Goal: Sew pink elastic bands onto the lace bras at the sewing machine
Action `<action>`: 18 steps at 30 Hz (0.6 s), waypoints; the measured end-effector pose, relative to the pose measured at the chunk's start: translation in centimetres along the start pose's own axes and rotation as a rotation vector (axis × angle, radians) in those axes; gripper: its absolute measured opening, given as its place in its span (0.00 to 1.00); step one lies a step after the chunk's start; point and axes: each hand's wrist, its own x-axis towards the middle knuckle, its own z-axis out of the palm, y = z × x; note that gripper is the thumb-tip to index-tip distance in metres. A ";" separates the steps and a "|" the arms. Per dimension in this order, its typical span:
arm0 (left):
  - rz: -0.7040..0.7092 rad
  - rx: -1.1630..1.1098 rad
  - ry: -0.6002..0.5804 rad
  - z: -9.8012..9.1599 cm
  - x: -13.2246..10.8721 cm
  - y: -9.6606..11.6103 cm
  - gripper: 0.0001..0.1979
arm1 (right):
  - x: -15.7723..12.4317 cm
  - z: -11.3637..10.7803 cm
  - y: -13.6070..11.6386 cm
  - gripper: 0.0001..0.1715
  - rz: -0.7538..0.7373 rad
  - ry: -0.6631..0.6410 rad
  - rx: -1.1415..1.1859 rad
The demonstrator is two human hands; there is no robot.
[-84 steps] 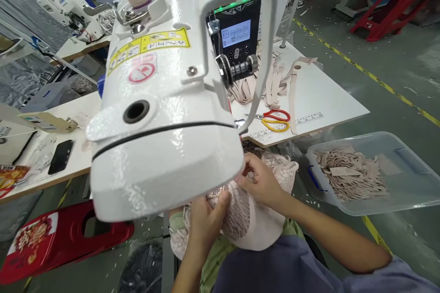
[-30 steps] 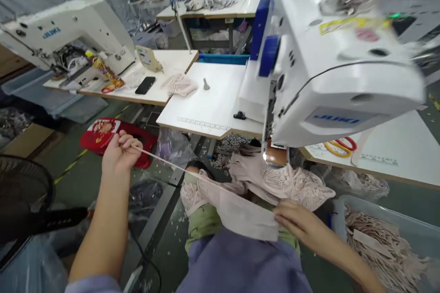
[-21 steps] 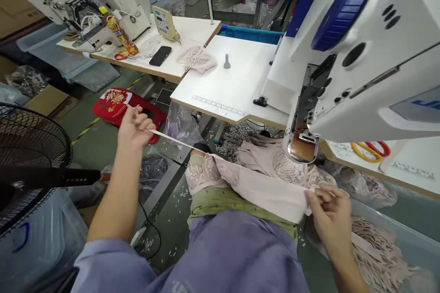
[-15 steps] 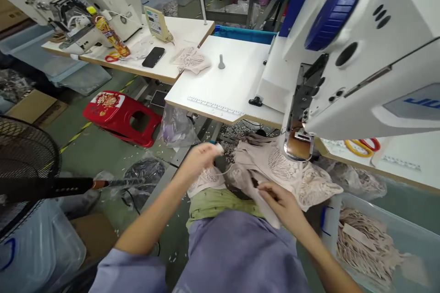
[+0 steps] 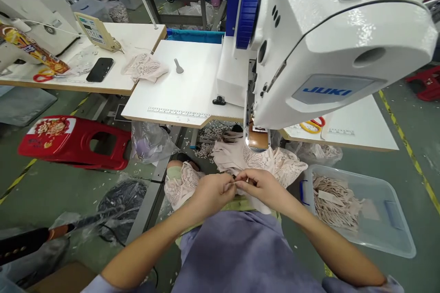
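Over my lap, my left hand point(image 5: 215, 192) and my right hand point(image 5: 263, 187) meet fingertip to fingertip, both closed in a pinch. A thin pale strand shows between the fingertips; what my left fingers hold is mostly hidden. From under my right hand hangs a strip of pale beige fabric point(image 5: 260, 205). Beige lace garment pieces point(image 5: 182, 185) lie over my left knee. More beige lace fabric point(image 5: 288, 167) is heaped beyond my right hand, beneath the arm of the white sewing machine point(image 5: 330, 55).
A white worktable point(image 5: 172, 94) carries a small grey tool point(image 5: 178, 66). Yellow and red scissors point(image 5: 312, 124) lie right of the machine. A clear bin point(image 5: 381, 238) with beige straps point(image 5: 335, 206) stands at right. At left are a red stool point(image 5: 75, 142) and a phone point(image 5: 100, 69).
My left hand has come right and down to join my right hand; they were apart, with a white bit in the left fingers. The view has turned right.
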 end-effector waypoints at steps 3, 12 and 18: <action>0.034 0.294 -0.006 0.3 0.5 0.1 0.11 | 0.1 -0.5 -0.1 0.10 0.045 -0.044 -0.028; 0.068 0.109 0.441 1.1 0.4 -2.5 0.15 | 1.3 1.2 3.6 0.16 0.061 0.195 0.174; -0.085 -0.948 -0.162 7.9 -1.8 -3.8 0.25 | 1.7 5.6 2.4 0.13 -0.031 0.543 0.342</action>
